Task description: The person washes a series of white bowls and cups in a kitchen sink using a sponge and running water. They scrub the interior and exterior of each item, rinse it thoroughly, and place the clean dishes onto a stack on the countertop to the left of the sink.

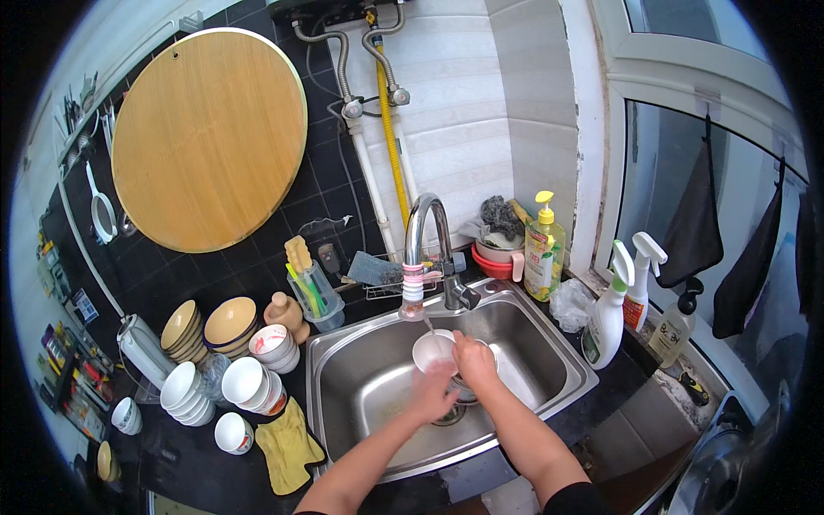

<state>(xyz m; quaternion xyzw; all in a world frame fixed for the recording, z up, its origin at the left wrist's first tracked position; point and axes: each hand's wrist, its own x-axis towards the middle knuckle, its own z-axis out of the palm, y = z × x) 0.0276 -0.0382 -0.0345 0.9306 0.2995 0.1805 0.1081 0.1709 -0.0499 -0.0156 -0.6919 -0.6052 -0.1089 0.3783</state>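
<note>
From where I stand, a white bowl (432,347) is in hand over the stainless-steel sink (342,371), below the chrome gooseneck faucet (412,245), with what looks like a thin stream of water (430,325) running into it. The right hand (475,360) has its fingers closed together on the bowl's right side. The left hand (432,394) is blurred at the near edge, its thumb apart from the other fingers; whether those fingers press on the bowl, I can't tell. Something pale and round sits within the sink, mostly hidden by the right hand.

I'd judge this to be the middle of washing or rinsing one bowl: it isn't yet set down. Left of the sink stand a front stack of white bowls (182,390), tan bowls (230,320) and a lone patterned bowl (233,433), near a yellow cloth (290,446). Their tidy grouping suggests many are finished, but from here I can't see whether they're clean or waiting. Behind the sink's right corner, a small bowl holding a dark scouring pad (499,216) could be left to do, beside the pump soap bottle (541,257).
</note>
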